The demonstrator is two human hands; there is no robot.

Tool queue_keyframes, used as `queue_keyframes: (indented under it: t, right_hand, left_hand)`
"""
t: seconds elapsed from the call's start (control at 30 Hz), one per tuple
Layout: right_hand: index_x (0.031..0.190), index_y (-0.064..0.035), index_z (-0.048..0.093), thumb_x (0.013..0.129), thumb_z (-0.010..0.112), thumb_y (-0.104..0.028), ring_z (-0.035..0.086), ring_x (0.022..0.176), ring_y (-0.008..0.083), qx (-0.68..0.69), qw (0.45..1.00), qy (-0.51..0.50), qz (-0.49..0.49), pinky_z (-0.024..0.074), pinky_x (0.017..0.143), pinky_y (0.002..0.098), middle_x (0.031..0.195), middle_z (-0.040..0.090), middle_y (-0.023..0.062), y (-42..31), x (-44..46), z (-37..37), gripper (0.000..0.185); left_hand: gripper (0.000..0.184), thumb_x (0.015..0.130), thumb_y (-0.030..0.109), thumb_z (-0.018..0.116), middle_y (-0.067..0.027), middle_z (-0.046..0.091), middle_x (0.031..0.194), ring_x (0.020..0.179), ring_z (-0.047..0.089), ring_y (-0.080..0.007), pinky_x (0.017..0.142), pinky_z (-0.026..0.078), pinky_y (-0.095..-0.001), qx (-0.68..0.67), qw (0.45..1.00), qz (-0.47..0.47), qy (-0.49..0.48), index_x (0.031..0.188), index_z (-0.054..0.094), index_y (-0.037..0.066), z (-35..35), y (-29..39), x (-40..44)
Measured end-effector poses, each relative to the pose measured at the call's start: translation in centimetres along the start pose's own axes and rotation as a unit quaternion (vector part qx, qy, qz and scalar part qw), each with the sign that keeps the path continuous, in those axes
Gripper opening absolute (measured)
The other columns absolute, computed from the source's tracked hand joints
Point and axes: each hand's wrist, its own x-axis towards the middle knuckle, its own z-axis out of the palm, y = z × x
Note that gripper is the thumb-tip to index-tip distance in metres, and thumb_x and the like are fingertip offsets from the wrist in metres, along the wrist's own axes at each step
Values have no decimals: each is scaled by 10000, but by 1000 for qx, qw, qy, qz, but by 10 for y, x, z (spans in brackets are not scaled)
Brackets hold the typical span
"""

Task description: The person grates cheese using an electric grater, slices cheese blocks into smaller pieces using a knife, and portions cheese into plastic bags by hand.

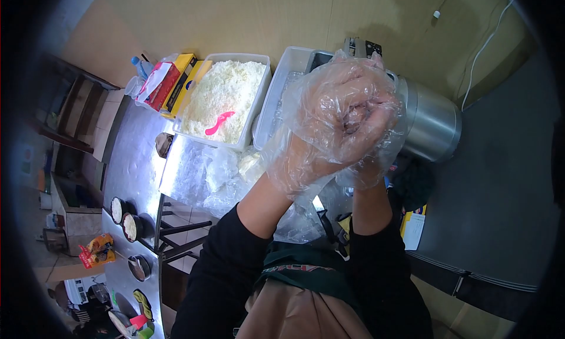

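Observation:
Both my hands are raised together at chest height, each in a loose clear plastic glove. My left hand (338,121) is nearer the camera, with its fingers curled and pressed together. My right hand (368,173) is mostly hidden behind it, its visible fingers bent against the left hand. Whatever may be between the palms is hidden. Left of my hands stands a clear tub of white grated or crumbled food (226,89), with a pink scoop handle (220,123) sticking out. Right beside the hands is another clear plastic tub (273,107), partly covered by them.
A big metal pot (434,121) stands right of my hands. Crumpled clear plastic bags (220,174) lie on the metal table before me. Yellow and red boxes (170,86) stand at the left. Small round dark pans (132,227) rest on another table, and a grey surface (494,180) lies right.

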Motion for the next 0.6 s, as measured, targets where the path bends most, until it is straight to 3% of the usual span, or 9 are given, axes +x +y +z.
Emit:
queue_keyframes:
  t: [0.43, 0.5, 0.6]
  right_hand:
    - [1227, -40, 502, 927, 663, -300, 581, 1175, 295, -25, 1000, 3, -15, 374, 1113, 446, 1200, 578, 128, 7, 0, 4, 429]
    - [1214, -38, 506, 929, 656, -303, 583, 1171, 296, -27, 999, 3, -20, 372, 1113, 449, 1189, 580, 128, 5, -1, 6, 417]
    - [1194, -36, 511, 933, 647, -307, 585, 1165, 297, -29, 999, 3, -23, 370, 1113, 453, 1172, 583, 128, 5, -1, 6, 400]
  left_hand:
    - [104, 759, 40, 704, -119, 709, 926, 935, 685, -308, 890, 516, -405, 30, 999, 12, -12, 862, 714, 35, 2, -8, -9]
    - [58, 772, 89, 688, -81, 665, 897, 960, 655, -315, 877, 498, -441, 14, 999, 31, 14, 825, 665, 85, 6, -11, -9]
    - [88, 762, 47, 700, -115, 713, 940, 963, 679, -309, 936, 496, -413, 3, 1000, 11, 1, 850, 711, 46, 4, -8, -11]
